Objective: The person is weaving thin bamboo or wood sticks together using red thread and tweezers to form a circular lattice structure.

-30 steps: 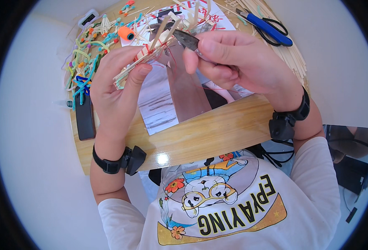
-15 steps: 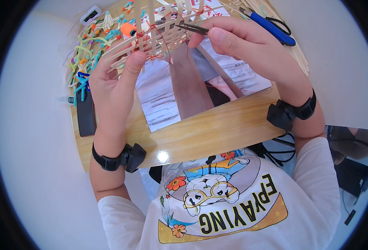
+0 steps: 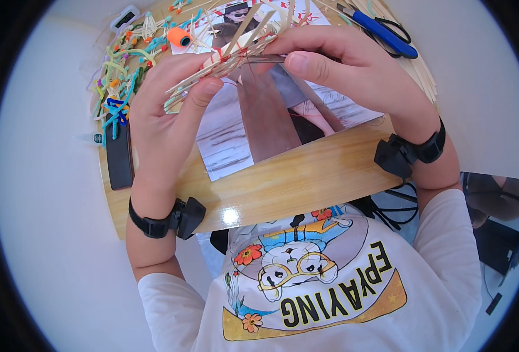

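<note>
Two hands curl — left hand pinching woven strips, right hand gripping a metal tool.

black capitals on white shirt, red lettering on poster

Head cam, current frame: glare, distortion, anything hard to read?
Head view: small bright glare on the wooden table, near its front edge; same view: table edges bow and darkness closes the corners; head view again: the metal tool in the right hand is thin, its tip hard to tell from the woven strips.
</note>
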A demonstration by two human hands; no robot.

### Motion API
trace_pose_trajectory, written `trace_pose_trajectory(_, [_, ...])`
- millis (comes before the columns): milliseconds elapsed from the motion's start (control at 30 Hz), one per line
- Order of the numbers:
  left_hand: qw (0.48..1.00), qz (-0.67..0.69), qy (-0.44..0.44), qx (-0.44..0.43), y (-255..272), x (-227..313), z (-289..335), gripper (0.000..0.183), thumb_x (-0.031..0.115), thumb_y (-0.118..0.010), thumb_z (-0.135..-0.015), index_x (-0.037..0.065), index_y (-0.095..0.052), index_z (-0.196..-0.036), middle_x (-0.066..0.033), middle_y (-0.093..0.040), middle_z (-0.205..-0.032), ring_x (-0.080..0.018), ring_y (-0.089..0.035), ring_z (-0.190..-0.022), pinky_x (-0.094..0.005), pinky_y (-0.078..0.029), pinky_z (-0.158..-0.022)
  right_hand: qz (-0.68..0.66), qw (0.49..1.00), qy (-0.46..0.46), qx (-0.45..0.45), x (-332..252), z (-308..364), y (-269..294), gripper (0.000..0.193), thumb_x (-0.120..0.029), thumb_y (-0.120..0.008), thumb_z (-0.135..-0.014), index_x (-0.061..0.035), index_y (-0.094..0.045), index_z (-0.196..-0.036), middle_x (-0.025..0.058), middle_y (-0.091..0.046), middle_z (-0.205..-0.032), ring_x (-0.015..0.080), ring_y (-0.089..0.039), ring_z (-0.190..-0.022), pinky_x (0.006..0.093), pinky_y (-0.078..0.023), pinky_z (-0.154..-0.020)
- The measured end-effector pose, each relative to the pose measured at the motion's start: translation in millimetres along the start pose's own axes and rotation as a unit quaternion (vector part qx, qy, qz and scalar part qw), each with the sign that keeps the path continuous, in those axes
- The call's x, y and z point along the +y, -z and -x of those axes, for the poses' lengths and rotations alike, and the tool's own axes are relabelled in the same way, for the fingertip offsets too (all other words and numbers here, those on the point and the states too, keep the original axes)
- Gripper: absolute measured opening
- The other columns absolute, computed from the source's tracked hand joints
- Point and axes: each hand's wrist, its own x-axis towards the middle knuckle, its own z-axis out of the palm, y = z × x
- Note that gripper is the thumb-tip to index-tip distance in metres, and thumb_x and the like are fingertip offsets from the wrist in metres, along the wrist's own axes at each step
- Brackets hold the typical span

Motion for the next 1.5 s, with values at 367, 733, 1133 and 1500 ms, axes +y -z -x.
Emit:
trace_pose_trajectory(367, [0.997,0.05,0.056,0.021,0,-4,5,0.027,0.01,-0.074,-0.081,0.001,-0.065,-0.105,-0.0088,-0.067,-0.102,-0.0171,-0.06,-0.095,-0.0281,-0.046,-0.085,-0.01,1.0,0.013,0.014,5,0,2,0.032,-0.025,-0.051,-0.098,0.001,-0.06,-0.114,0.0089,-0.066,-0.106,0.0165,-0.059,-0.103,0.03,-0.045,-0.092])
trace_pose_trajectory(733, [0.996,0.057,0.059,0.023,1,-1,3,0.027,0.011,-0.074,-0.081,0.001,-0.066,-0.105,-0.0087,-0.067,-0.102,-0.0173,-0.06,-0.095,-0.0282,-0.045,-0.085,-0.017,0.998,-0.004,0.066,5,0,0,0.03,-0.028,-0.057,-0.094,-0.0019,-0.067,-0.106,0.0043,-0.066,-0.094,0.011,-0.058,-0.089,0.0251,-0.045,-0.08])
trace_pose_trajectory(1133, [1.0,0.013,0.003,-0.01,0,1,0,0.024,0.011,-0.073,-0.082,0.002,-0.066,-0.104,-0.0094,-0.068,-0.101,-0.0191,-0.061,-0.093,-0.0293,-0.046,-0.084,-0.032,0.999,-0.009,0.023,4,1,1,0.03,-0.03,-0.055,-0.095,-0.0056,-0.07,-0.101,0.0029,-0.066,-0.092,0.0097,-0.057,-0.088,0.0254,-0.044,-0.081])
trace_pose_trajectory(1500, [0.998,-0.057,0.001,0.016,-1,3,0,0.021,0.01,-0.074,-0.08,0.003,-0.068,-0.099,-0.007,-0.068,-0.097,-0.02,-0.06,-0.093,-0.0306,-0.043,-0.085,-0.074,0.996,0.009,-0.044,-1,1,6,0.034,-0.031,-0.051,-0.097,-0.0004,-0.064,-0.106,0.0066,-0.065,-0.101,0.0148,-0.057,-0.1,0.0295,-0.043,-0.092])
